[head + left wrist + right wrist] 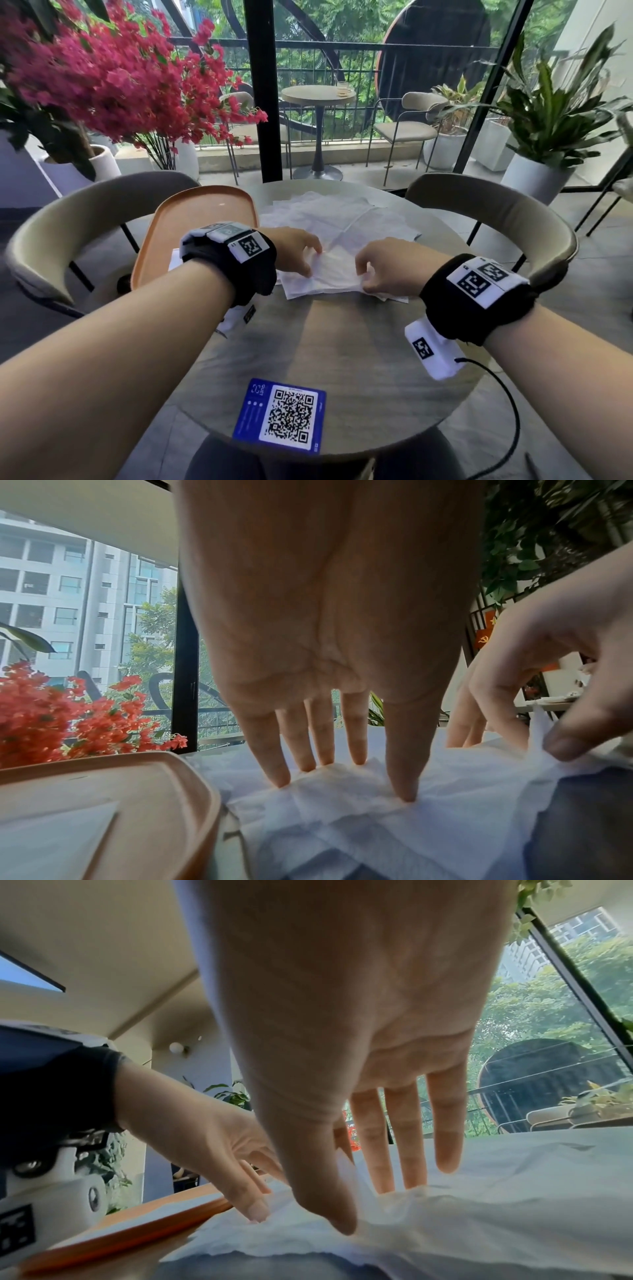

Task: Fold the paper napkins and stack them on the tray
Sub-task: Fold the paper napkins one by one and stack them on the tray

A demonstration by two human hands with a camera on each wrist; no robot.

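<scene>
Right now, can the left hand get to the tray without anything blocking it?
Probably yes. The left hand presses the napkin right beside the tray, and nothing stands between them.

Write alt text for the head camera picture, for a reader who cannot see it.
Two bare hands, left hand and right hand, work a white paper napkin on a round table, more unfolded napkins behind. An orange tray sits to the left, a blue QR card near the front edge.

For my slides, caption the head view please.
Both hands, left hand and right hand, working a white napkin beside the orange tray.
</scene>
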